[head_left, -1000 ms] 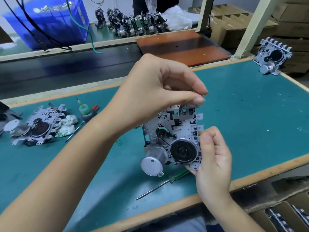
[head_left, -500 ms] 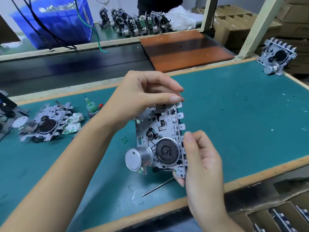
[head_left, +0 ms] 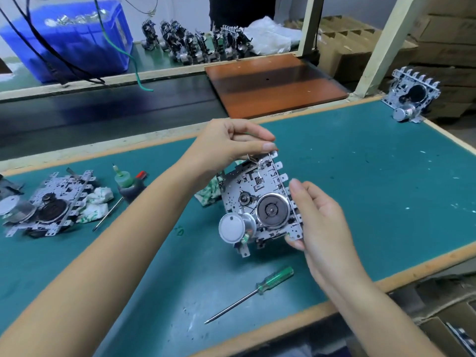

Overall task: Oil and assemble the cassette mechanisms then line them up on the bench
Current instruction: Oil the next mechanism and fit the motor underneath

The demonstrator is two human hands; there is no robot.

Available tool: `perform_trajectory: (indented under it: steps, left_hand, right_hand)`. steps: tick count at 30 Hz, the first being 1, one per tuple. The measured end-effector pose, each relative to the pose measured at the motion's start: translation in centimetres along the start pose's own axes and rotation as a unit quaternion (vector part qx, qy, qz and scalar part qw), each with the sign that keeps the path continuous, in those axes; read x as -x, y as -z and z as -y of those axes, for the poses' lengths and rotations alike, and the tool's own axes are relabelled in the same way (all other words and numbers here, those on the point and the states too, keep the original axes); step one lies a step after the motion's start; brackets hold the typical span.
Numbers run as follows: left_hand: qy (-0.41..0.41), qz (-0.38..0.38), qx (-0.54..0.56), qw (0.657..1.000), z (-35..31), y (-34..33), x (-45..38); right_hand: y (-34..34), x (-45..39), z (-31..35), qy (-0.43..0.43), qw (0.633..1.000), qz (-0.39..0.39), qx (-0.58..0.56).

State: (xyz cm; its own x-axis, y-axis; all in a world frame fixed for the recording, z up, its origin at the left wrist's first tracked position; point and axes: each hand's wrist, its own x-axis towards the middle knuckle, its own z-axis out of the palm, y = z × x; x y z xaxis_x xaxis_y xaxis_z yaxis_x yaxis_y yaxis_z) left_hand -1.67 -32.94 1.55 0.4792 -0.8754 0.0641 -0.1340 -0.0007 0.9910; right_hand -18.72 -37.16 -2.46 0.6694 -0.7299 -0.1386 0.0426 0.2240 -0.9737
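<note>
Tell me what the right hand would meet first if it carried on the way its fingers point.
The right hand already grips the cassette mechanism by its edge; its fingers point up and away. Past that, probably only bare green mat, though depth is unclear.

Three cassette mechanisms nearby, two screwdrivers, one oil bottle.

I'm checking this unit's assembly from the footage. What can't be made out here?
Head view only:
- Far face of the held mechanism: turned away.
- What the left hand pinches at its top edge: covered by fingers.
- Right hand fingertips: behind the plate.
- Mechanism on the left: partly cut by the frame edge.
</note>
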Motion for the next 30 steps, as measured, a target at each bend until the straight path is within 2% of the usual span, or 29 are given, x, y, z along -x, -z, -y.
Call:
perform_trajectory:
  steps: [4,8,11,14,18,20,23,25,30]
  left_hand:
    - [-0.016,0.016,-0.090,0.996,-0.5,-2.0,-3.8]
    - [-0.079,0.040,-0.183,0.979,-1.1,-5.1,-7.8]
    - [-0.121,0.055,-0.278,0.951,-0.8,-7.9,-11.2]
    - [-0.129,0.086,-0.313,0.937,-0.1,-11.1,-15.1]
    - [-0.110,0.097,-0.270,0.952,0.3,-14.4,-20.3]
    - [-0.084,0.127,-0.239,0.959,0.4,-15.6,-22.9]
    - [-0.033,0.195,-0.216,0.956,0.6,-17.5,-26.2]
    - [-0.017,0.215,-0.231,0.949,1.1,-18.7,-27.7]
    - [-0.029,0.245,-0.305,0.920,3.9,-21.8,-29.1]
  right_hand:
    - [3.8,-4.3,2.1,0.057,0.982,-0.029,0.176]
    - [8.5,-8.4,4.6,0.210,0.895,-0.058,0.388]
    - [11.7,-11.8,6.6,0.252,0.846,-0.078,0.464]
    - [14.7,-16.0,8.4,0.257,0.812,-0.082,0.517]
    - [17.6,-22.3,10.6,0.241,0.759,-0.076,0.600]
    - [19.0,-25.3,11.5,0.230,0.739,-0.098,0.625]
    - [21.0,-28.8,12.5,0.205,0.734,-0.140,0.632]
    - [22.3,-30.3,12.5,0.191,0.728,-0.151,0.641]
    - [24.5,-31.8,12.3,0.173,0.704,-0.194,0.661]
